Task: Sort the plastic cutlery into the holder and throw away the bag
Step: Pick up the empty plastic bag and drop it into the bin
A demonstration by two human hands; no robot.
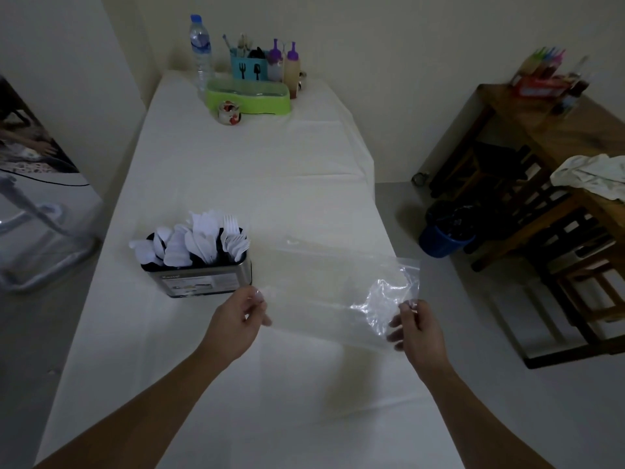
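Observation:
A clear plastic bag [334,292] is stretched flat above the white table [236,170]; it looks empty. My left hand [236,324] pinches its left edge and my right hand [417,328] pinches its crumpled right corner. Just left of the bag stands a metal cutlery holder [199,279] packed with white plastic spoons and forks [196,240]. My left hand is close beside the holder's front right corner, apart from it.
A blue bin with a black liner [446,231] stands on the floor right of the table. At the far end sit a water bottle [200,49], a green tray [248,96], sauce bottles [284,62] and a small jar [229,112]. Wooden furniture [558,184] is at right, a metal chair frame [40,238] at left.

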